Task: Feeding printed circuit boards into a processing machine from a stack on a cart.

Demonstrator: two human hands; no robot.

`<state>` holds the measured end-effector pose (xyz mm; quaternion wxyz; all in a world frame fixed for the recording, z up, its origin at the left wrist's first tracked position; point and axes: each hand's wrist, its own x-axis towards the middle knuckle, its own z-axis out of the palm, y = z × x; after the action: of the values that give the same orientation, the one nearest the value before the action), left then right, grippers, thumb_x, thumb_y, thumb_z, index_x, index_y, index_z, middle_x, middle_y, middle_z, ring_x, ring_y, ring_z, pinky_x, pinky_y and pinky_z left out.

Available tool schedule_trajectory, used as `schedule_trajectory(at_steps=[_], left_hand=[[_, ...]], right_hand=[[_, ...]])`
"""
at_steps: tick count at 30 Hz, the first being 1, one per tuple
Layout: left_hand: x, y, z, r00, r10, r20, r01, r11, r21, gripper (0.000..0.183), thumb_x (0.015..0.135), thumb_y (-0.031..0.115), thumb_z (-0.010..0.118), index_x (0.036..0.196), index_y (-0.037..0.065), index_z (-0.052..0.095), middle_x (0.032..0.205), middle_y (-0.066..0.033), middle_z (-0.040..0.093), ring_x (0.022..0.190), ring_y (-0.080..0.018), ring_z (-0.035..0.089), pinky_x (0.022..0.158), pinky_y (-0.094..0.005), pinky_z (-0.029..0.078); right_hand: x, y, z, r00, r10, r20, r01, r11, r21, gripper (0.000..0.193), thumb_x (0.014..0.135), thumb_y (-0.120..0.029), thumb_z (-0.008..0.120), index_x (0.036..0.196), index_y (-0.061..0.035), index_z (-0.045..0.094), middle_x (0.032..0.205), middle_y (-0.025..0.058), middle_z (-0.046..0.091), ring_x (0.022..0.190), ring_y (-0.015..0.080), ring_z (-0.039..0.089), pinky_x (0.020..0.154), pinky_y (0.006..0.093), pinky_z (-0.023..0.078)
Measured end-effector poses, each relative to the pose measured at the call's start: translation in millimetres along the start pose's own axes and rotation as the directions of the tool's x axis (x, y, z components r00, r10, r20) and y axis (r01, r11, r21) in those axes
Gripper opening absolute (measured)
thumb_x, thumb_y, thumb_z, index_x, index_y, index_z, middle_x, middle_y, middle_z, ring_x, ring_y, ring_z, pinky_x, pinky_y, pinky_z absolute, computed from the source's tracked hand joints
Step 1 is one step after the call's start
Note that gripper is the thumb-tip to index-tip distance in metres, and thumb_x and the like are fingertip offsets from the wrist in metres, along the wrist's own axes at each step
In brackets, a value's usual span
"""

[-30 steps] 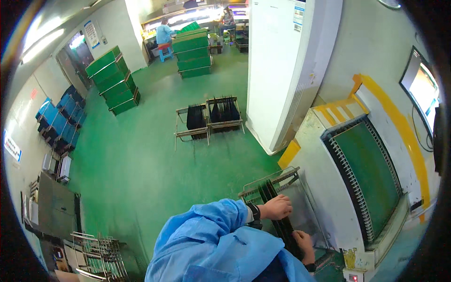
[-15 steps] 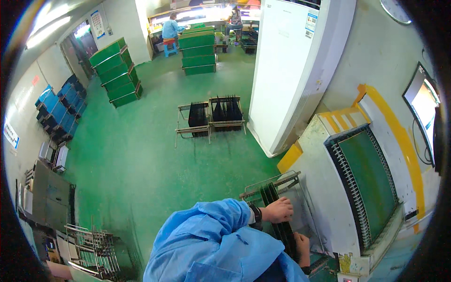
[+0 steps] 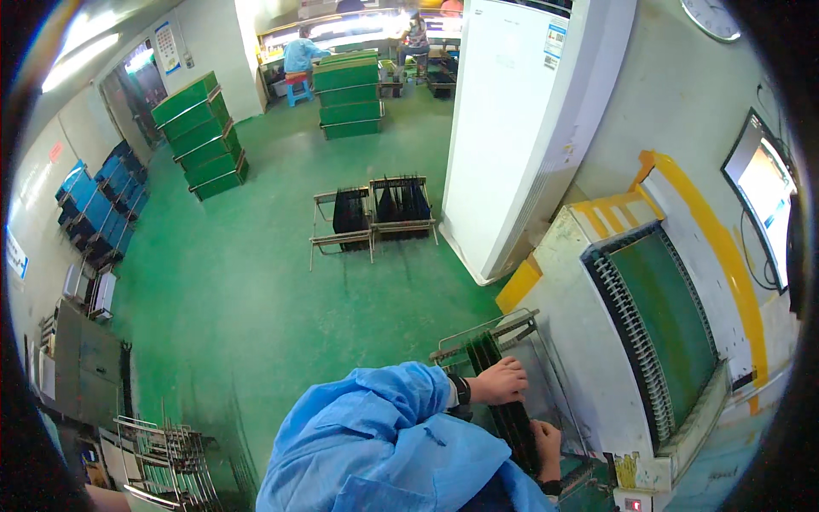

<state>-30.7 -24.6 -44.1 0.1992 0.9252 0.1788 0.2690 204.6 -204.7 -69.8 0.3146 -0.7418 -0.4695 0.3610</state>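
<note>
Thin dark flat panels (image 3: pixel 510 421), lower right of frame: left hand (image 3: pixel 502 381) and right hand (image 3: pixel 547 445) hold edges, grip closed.

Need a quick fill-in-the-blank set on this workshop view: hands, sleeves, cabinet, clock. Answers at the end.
1. Of the left hand and the right hand, the one higher in the picture is the ____ hand.
2. The person with both hands on the dark panels wears sleeves coloured ____.
3. The tall cabinet behind the machine with the green panel is mostly ____.
4. The round clock at the upper right hangs on the ____.

Missing words: left; blue; white; wall.
</note>
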Motion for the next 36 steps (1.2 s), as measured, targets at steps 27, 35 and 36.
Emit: schedule_trajectory(at_steps=[27, 35, 36], left_hand=[[9.0, 8.8, -18.9, 0.999, -0.029, -0.040, 0.028, 0.999, -0.019, 0.037, 0.077, 0.031, 0.077, 0.096, 0.009, 0.055, 0.097, -0.0076, 0.057, 0.101, -0.0292, 0.053, 0.097, -0.0429, 0.039], [8.0, 1.3, -16.3, 1.000, 0.002, 0.027, -0.001, 0.999, -0.039, 0.032, 0.081, 0.037, 0.073, 0.089, 0.008, 0.061, 0.097, -0.0097, 0.059, 0.103, -0.0313, 0.053, 0.102, -0.0469, 0.039], [8.3, 0.8, -14.5, 1.000, 0.004, 0.025, -0.003, 0.999, -0.046, 0.032, 0.081, 0.037, 0.073, 0.085, 0.008, 0.062, 0.095, -0.0095, 0.059, 0.102, -0.0313, 0.054, 0.102, -0.0468, 0.039]], right_hand=[[17.4, 0.8, -5.8, 0.996, -0.083, -0.042, 0.077, 0.989, -0.126, 0.037, 0.089, -0.031, 0.071, 0.094, 0.0055, 0.074, 0.081, 0.0139, 0.072, 0.075, 0.0190, 0.067, 0.072, 0.0343, 0.052], [14.8, -20.4, -8.4, 0.997, -0.078, 0.018, 0.081, 0.972, -0.219, 0.041, 0.089, -0.036, 0.071, 0.096, 0.0042, 0.074, 0.080, 0.0161, 0.072, 0.074, 0.0227, 0.068, 0.071, 0.0375, 0.052], [15.8, -20.0, -9.6, 0.997, -0.061, 0.044, 0.071, 0.962, -0.262, 0.042, 0.088, -0.037, 0.071, 0.097, 0.0040, 0.074, 0.081, 0.0170, 0.072, 0.074, 0.0240, 0.069, 0.071, 0.0382, 0.052]])
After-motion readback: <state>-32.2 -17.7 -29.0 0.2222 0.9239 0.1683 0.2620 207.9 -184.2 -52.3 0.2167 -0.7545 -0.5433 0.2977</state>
